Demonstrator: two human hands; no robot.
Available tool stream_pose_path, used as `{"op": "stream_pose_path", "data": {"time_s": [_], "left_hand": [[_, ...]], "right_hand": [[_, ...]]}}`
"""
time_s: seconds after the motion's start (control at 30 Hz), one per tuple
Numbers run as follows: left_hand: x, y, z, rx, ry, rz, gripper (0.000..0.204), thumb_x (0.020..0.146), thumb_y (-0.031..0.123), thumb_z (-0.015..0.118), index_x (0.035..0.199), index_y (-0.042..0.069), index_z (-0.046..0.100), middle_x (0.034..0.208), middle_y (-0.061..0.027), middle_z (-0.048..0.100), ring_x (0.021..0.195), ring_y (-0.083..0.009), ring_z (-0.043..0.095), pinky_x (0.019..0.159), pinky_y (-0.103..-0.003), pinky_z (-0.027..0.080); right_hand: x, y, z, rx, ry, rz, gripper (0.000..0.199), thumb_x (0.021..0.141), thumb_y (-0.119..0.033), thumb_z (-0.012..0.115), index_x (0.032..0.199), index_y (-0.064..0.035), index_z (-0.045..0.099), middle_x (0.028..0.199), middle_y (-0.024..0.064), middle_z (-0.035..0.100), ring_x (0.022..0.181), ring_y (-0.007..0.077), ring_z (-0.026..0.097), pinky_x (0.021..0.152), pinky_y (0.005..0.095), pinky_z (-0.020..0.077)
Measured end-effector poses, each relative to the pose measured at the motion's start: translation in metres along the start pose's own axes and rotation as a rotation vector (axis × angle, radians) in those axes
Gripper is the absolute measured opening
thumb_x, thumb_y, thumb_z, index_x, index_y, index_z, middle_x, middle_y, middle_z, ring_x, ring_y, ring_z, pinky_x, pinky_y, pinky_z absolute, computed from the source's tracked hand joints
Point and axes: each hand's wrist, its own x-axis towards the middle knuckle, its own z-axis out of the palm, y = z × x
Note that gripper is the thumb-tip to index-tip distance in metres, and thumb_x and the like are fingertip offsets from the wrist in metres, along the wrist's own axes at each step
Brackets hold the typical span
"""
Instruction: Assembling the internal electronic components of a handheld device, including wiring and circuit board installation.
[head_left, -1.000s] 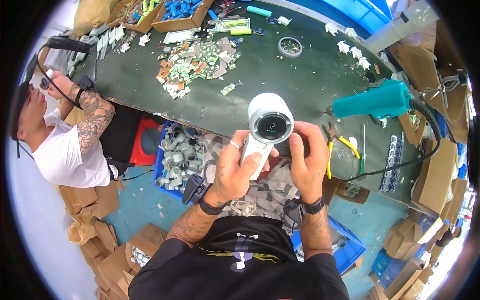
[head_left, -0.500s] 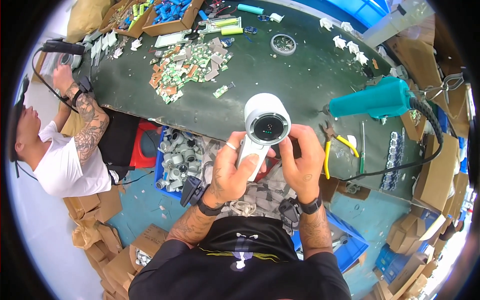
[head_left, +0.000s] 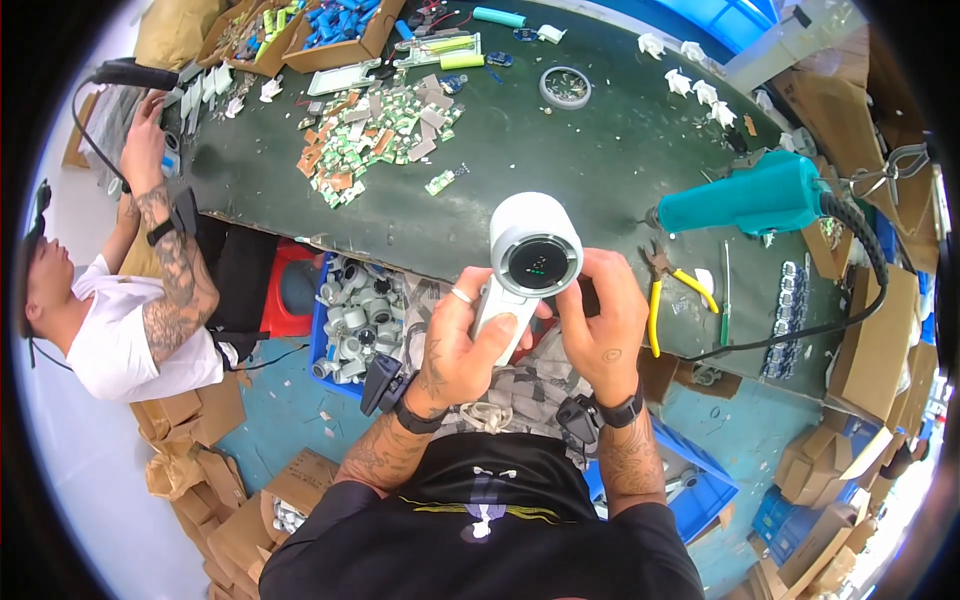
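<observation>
holding the white camera unit (head_left: 528, 262) above the lap, left hand (head_left: 462, 345) grasps its stem, right hand (head_left: 602, 325) pinches its side. assembly appears closed; checking seemingly underway. farther on the bench (head_left: 560, 160): pliers (head_left: 662, 290), teal heat gun (head_left: 745, 197).

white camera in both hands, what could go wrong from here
The white camera is held above the gap between lap and table, gripped only by its stem in the left hand; a slip could drop it. The right hand works close to the yellow pliers and might knock them off the edge.
</observation>
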Motion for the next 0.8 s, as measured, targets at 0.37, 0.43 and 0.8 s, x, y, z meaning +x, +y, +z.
{"op": "stream_pose_path", "data": {"time_s": [0.37, 0.43, 0.8], "left_hand": [[-0.027, 0.043, 0.009, 0.149, 0.233, 0.9, 0.044, 0.106, 0.029, 0.057, 0.127, -0.009, 0.049, 0.106, -0.0223, 0.066, 0.066, -0.025, 0.067, 0.057, -0.033, 0.054], [-0.026, 0.046, 0.019, 0.165, 0.244, 0.97, 0.044, 0.106, 0.028, 0.058, 0.128, -0.009, 0.049, 0.104, -0.0219, 0.067, 0.066, -0.0243, 0.067, 0.055, -0.033, 0.053], [-0.067, 0.058, 0.014, -0.924, 0.203, 0.05, 0.039, 0.105, 0.045, 0.066, 0.111, 0.007, 0.069, 0.101, -0.0019, 0.071, 0.072, -0.0229, 0.068, 0.064, -0.039, 0.053]], "right_hand": [[0.0, 0.008, 0.007, -0.016, 0.031, -0.066, 0.016, 0.096, -0.01, 0.081, 0.109, -0.0035, 0.074, 0.102, 0.013, 0.076, 0.093, 0.0341, 0.072, 0.08, 0.0427, 0.0581], [-0.001, 0.008, 0.005, -0.018, 0.034, -0.061, 0.016, 0.096, -0.009, 0.081, 0.108, -0.0035, 0.074, 0.102, 0.0128, 0.076, 0.093, 0.034, 0.072, 0.08, 0.0425, 0.0581], [-0.001, 0.008, 0.008, -0.016, 0.036, -0.051, 0.016, 0.095, -0.009, 0.081, 0.108, -0.0036, 0.074, 0.102, 0.0122, 0.076, 0.091, 0.0335, 0.071, 0.078, 0.0419, 0.058]]}}
